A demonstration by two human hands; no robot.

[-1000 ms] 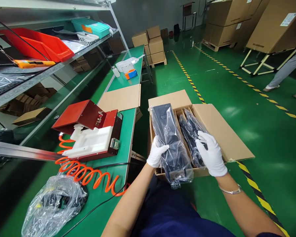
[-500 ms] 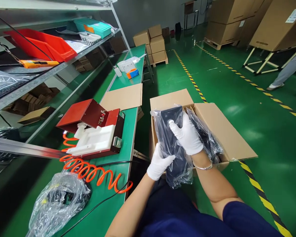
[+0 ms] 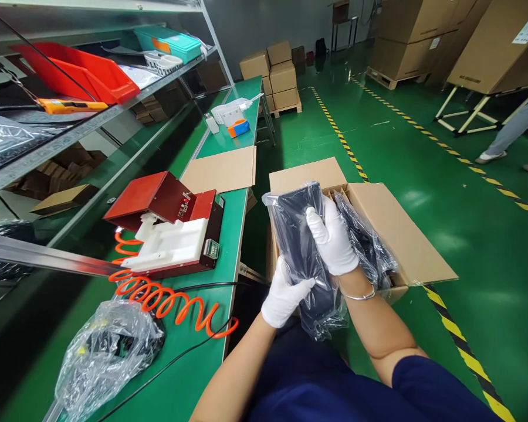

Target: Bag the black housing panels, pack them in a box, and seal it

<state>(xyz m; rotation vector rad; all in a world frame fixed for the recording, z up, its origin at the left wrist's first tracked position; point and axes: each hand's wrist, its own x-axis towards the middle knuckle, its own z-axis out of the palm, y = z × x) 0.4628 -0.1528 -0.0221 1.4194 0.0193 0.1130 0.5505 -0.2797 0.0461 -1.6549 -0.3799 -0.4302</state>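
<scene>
A long dark item in clear plastic (image 3: 297, 225) is held between my two white-gloved hands, over an open cardboard box (image 3: 378, 220). My left hand (image 3: 286, 293) grips its lower left side, with the thumb across the front. My right hand (image 3: 333, 237) holds its right edge, the fingers partly hidden behind it. Another dark plastic-wrapped item (image 3: 365, 240) lies in the box, to the right of my right hand. The held item hides much of the box's inside.
On the green bench (image 3: 233, 217) at left stand a red machine with a white tray (image 3: 171, 243), a coiled orange hose (image 3: 171, 302), a plastic-wrapped item (image 3: 110, 351) and flat cardboard (image 3: 222, 170). A shelf holds a red bin (image 3: 77, 73). A person's legs (image 3: 521, 126) show far right.
The wrapped item has risen slightly and its top has tilted to the left, with both my hands still on it. The person's second foot shows more at the far right.
</scene>
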